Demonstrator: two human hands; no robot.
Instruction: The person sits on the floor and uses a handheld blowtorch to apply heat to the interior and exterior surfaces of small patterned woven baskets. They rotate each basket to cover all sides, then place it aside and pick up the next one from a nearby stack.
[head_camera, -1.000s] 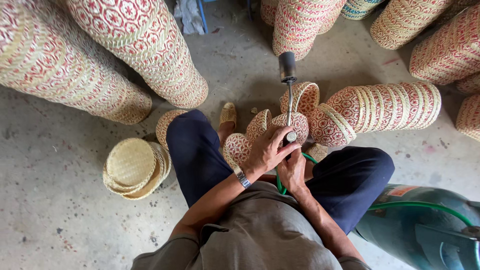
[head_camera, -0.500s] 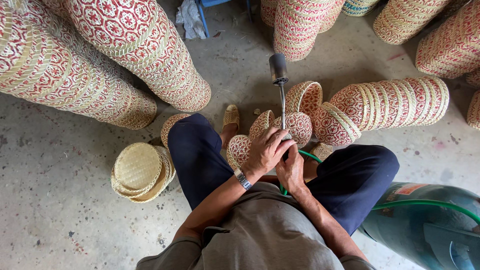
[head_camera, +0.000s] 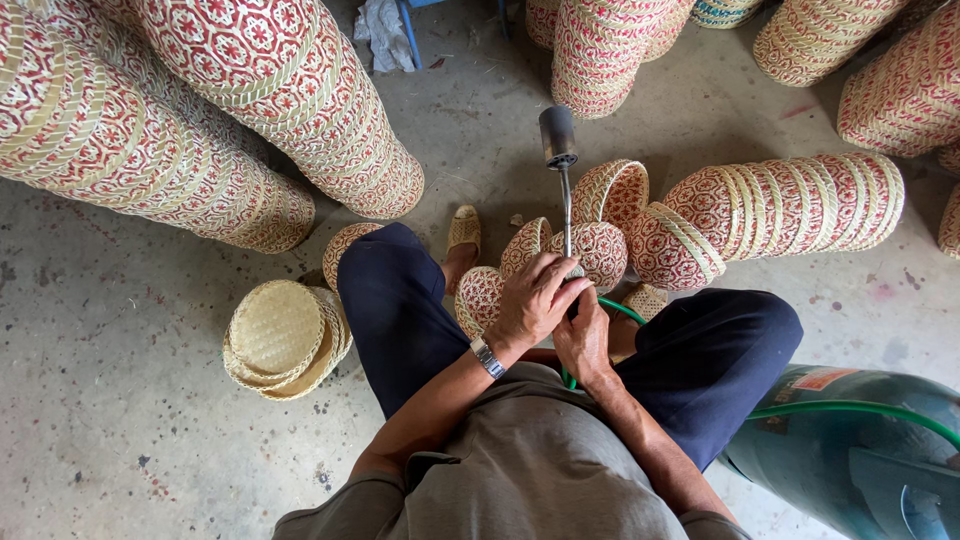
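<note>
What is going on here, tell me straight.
A seated person grips a metal gas torch with a dark nozzle in both hands: left hand over the handle, right hand just below. A green hose runs to a green gas cylinder. Small red-patterned woven baskets lie at the feet, with tall stacks around and plain straw-coloured lids nearby.

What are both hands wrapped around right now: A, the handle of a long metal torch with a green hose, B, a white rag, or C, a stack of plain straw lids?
A: the left hand and right hand close together on the handle of the torch, with the green hose beside them.
</note>
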